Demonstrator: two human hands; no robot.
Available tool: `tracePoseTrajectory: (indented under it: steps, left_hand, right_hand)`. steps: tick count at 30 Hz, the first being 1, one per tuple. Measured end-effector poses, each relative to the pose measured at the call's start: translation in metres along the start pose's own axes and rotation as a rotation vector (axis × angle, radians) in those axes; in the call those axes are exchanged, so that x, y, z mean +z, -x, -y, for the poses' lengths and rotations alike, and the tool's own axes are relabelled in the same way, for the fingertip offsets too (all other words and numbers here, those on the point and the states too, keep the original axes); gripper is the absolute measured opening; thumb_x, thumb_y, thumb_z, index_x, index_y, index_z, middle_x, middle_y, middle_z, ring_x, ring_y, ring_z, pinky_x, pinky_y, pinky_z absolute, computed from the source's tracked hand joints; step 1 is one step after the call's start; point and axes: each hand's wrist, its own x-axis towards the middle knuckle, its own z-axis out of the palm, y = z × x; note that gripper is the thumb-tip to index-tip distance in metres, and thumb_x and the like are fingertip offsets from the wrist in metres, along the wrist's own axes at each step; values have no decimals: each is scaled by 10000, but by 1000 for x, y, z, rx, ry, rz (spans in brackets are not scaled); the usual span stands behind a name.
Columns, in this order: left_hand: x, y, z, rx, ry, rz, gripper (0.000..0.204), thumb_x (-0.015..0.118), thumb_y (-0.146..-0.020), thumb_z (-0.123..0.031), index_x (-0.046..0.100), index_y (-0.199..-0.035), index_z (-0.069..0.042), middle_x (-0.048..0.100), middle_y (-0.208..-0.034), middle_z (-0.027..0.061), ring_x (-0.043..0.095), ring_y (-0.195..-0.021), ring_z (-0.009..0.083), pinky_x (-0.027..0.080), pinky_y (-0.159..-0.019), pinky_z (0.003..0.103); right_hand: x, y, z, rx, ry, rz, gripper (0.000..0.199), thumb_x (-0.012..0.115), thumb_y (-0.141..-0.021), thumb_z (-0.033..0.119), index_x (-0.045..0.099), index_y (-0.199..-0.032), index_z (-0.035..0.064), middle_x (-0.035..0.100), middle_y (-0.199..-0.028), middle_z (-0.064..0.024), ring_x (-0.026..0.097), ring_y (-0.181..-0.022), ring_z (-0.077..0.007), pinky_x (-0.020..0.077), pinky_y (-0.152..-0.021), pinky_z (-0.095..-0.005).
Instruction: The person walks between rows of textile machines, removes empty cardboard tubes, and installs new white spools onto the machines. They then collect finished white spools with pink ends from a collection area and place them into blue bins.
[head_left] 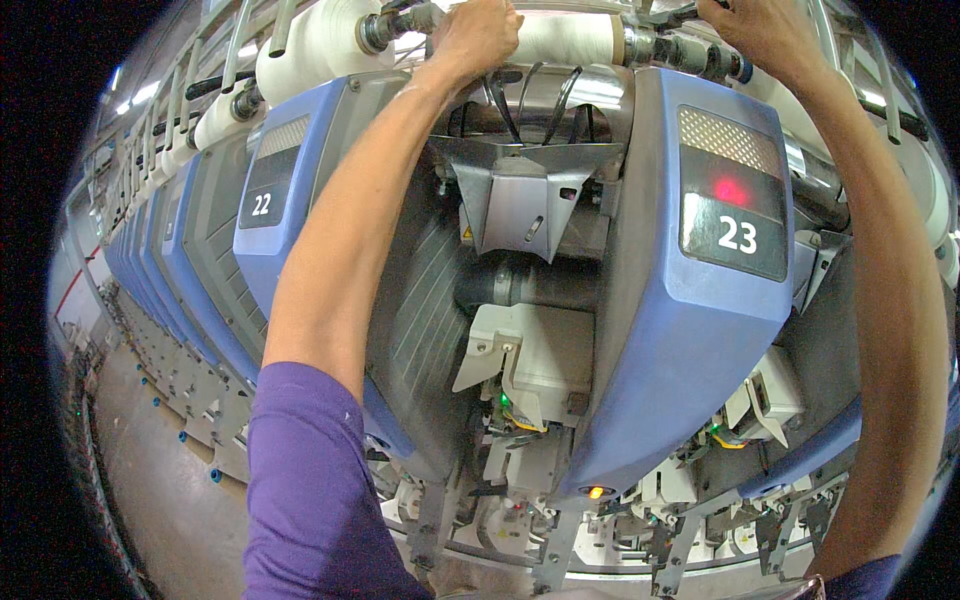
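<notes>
- Hands are framing a white yarn package (pixel 565 40) high on a winding machine: my left hand (pixel 476 40) is overlapping its left end, while my right hand (pixel 768 32) is sitting beyond its right end, against the picture's upper edge.
- Curled fingers are closing in on the left side, but their tips are hiding from my view; I cannot tell whether they are holding the package or the hardware at its end.
- Bent fingers on the right side are meeting the end of a dark lever (pixel 672 18); the picture's edge is cutting off part of that hold, leaving me unable to judge its firmness.
- Lengthwise, the package is running roughly left to right between both hands; the left hand is sitting nearer, and a metal holder (pixel 690 55) is filling the stretch toward the right.
- Directly under the package, a shiny metal drum (pixel 603 92) is lying, with a grey guide plate (pixel 522 205) hanging below it.
- Lower right, a blue housing (pixel 690 300) is showing me a red light (pixel 732 190) and, at its foot, an orange lamp (pixel 596 492).
</notes>
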Motion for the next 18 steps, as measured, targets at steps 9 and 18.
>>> tracePoseTrajectory:
  steps: [9, 18]
  left_hand:
    - [-13, 10, -11, -383, 356, -89, 278, 449, -891, -262, 533, -859, 0, 583, -727, 205, 584, -716, 320, 451, -654, 424]
    - [2, 11, 12, -472, 332, -111, 269, 427, -890, -239, 558, -908, -5, 585, -718, 170, 580, -686, 310, 452, -610, 418]
  right_hand:
    - [0, -1, 0, -28, 21, -29, 152, 574, -725, 101, 695, -794, 40, 647, -703, -163, 622, -644, -300, 493, -632, -395]
    - [-2, -4, 2, 31, 23, 14, 159, 578, -720, 115, 700, -798, 51, 644, -689, -156, 619, -629, -287, 487, -614, -388]
